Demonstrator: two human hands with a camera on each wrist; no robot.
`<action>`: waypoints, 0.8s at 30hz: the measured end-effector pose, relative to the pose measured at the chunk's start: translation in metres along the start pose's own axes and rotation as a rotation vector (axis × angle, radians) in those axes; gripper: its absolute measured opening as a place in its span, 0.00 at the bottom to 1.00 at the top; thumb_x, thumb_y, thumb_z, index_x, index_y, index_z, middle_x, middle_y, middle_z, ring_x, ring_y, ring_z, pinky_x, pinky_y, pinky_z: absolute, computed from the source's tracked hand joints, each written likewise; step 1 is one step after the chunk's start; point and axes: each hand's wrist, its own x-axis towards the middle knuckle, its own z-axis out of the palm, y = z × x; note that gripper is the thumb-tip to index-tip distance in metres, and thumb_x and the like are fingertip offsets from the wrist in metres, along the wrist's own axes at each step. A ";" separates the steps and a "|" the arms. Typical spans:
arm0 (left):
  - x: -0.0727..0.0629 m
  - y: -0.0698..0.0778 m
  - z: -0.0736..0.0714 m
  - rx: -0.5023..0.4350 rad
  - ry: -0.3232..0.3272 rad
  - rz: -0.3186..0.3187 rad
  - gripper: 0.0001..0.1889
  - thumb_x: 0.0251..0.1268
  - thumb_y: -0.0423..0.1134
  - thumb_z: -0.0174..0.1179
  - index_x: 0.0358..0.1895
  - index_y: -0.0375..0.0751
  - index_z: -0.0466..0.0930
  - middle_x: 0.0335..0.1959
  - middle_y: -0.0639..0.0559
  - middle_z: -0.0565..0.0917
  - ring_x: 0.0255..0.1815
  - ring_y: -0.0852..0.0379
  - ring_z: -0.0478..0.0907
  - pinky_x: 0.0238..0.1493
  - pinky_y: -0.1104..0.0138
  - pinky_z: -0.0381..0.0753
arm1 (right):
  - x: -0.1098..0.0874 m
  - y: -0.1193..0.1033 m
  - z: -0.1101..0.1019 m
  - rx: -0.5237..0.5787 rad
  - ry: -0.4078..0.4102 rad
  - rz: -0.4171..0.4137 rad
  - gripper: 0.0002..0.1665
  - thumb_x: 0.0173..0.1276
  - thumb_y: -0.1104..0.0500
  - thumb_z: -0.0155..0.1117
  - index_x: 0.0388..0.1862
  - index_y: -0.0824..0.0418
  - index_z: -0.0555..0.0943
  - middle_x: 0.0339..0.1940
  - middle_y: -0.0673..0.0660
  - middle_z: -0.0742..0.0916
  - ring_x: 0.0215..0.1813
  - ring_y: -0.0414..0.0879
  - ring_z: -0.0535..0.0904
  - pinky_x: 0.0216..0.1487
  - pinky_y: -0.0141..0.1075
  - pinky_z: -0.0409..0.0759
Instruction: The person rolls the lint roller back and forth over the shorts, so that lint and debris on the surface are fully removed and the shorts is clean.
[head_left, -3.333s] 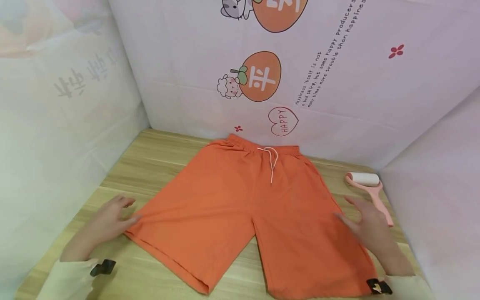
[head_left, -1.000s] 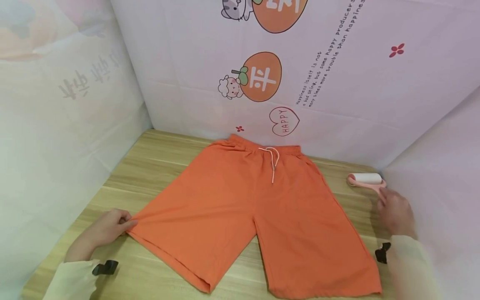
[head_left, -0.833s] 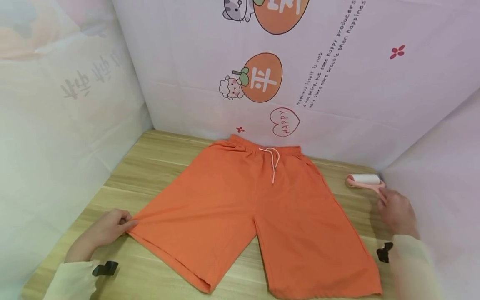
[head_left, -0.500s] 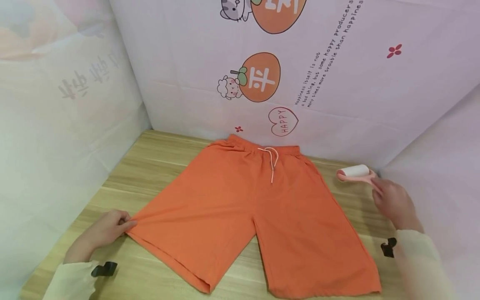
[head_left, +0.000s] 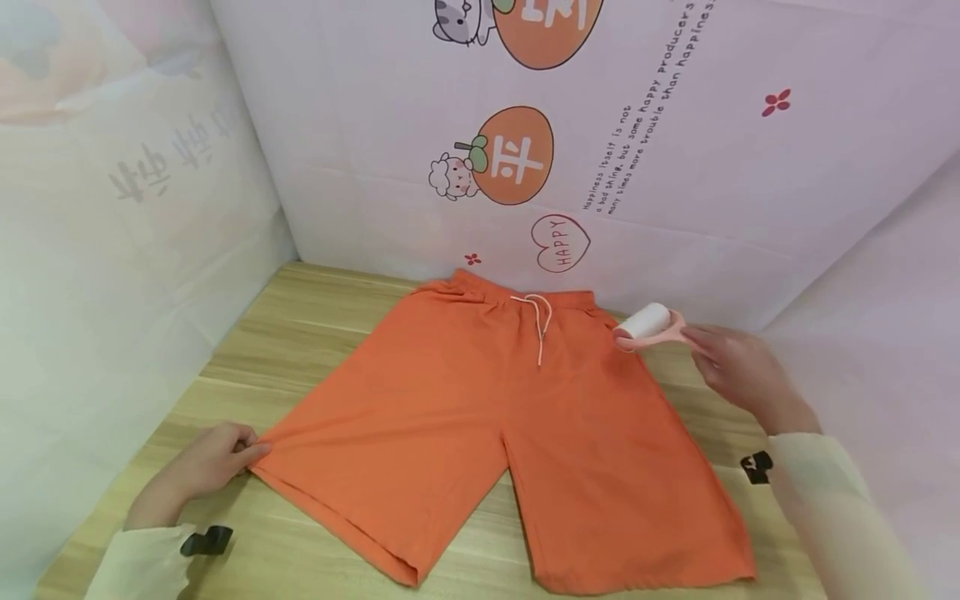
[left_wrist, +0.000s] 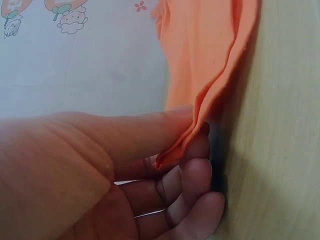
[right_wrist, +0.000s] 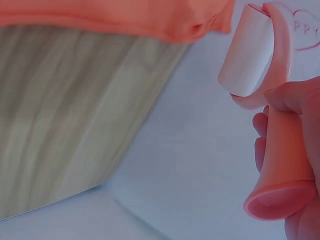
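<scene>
Orange shorts [head_left: 450, 392] on table [head_left: 285, 333], printed backdrop [head_left: 367, 125] behind

We see a pale printed sheet [head_left: 360, 100] across the upper frame — orange fruit [head_left: 516, 156] and HAPPY heart [head_left: 561, 243] upper centre, red flower [head_left: 776, 102] upper right — and wood-grain desk [head_left: 476, 550] below.

Shorts [head_left: 435, 392] of cloth (matt).

small screened-off booth [head_left: 150, 283], white sheet walls [head_left: 352, 100], cartoon prints [head_left: 513, 156], wood-grain tabletop [head_left: 292, 333]
</scene>
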 end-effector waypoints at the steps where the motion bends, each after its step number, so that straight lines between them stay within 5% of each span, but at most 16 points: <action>1: 0.000 0.000 0.000 -0.002 -0.002 -0.002 0.16 0.80 0.38 0.60 0.27 0.43 0.76 0.20 0.58 0.72 0.20 0.68 0.63 0.28 0.70 0.66 | 0.006 -0.005 0.000 0.003 -0.011 -0.015 0.28 0.51 0.76 0.76 0.55 0.69 0.87 0.47 0.68 0.91 0.36 0.62 0.87 0.36 0.57 0.83; 5: 0.000 0.000 0.000 -0.004 -0.007 -0.005 0.16 0.80 0.38 0.60 0.27 0.43 0.76 0.20 0.58 0.71 0.20 0.68 0.63 0.28 0.70 0.66 | 0.033 -0.025 0.001 0.029 -0.055 -0.064 0.27 0.54 0.74 0.77 0.56 0.66 0.88 0.49 0.65 0.92 0.38 0.58 0.88 0.35 0.53 0.84; 12: -0.001 0.001 -0.001 0.003 -0.011 -0.019 0.16 0.80 0.38 0.60 0.27 0.44 0.76 0.20 0.58 0.71 0.20 0.67 0.63 0.28 0.70 0.66 | 0.087 -0.070 0.011 0.146 -0.186 -0.153 0.23 0.64 0.70 0.74 0.59 0.62 0.88 0.54 0.61 0.91 0.52 0.60 0.88 0.53 0.56 0.86; 24: 0.000 0.001 -0.001 0.010 0.001 -0.015 0.16 0.79 0.38 0.61 0.26 0.44 0.76 0.19 0.59 0.70 0.20 0.67 0.63 0.28 0.70 0.66 | 0.175 -0.174 0.037 0.221 -0.307 -0.358 0.19 0.74 0.68 0.64 0.60 0.56 0.88 0.57 0.54 0.92 0.59 0.52 0.88 0.56 0.47 0.87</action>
